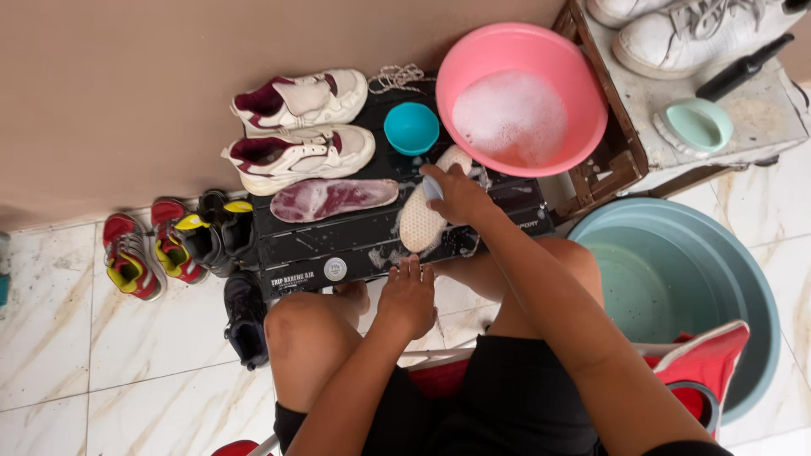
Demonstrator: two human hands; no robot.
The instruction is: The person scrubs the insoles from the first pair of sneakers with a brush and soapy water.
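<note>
Marble floor tiles surrounded a black ribbed bench (355,241). Right hand (456,192) gripped a small brush (432,189) on a soapy, dimpled white insole (427,215); left hand (407,297) rested empty, fingers loose, at the bench edge.

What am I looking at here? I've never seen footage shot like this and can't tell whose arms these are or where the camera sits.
The camera is worn on a person's head and looks down, so the arms and bare knees belong to the wearer, who is seated. There is only this one view.

The right hand presses a small brush onto a soapy pale insole, which lies on a black box used as a work surface. The left hand rests by the box's front edge, holding nothing.

Also on the box: a reddish insole, a pair of white and maroon sneakers, a small teal bowl and a pink basin of suds. A large teal tub stands on the floor to the right, and small red and yellow shoes on the left.
</note>
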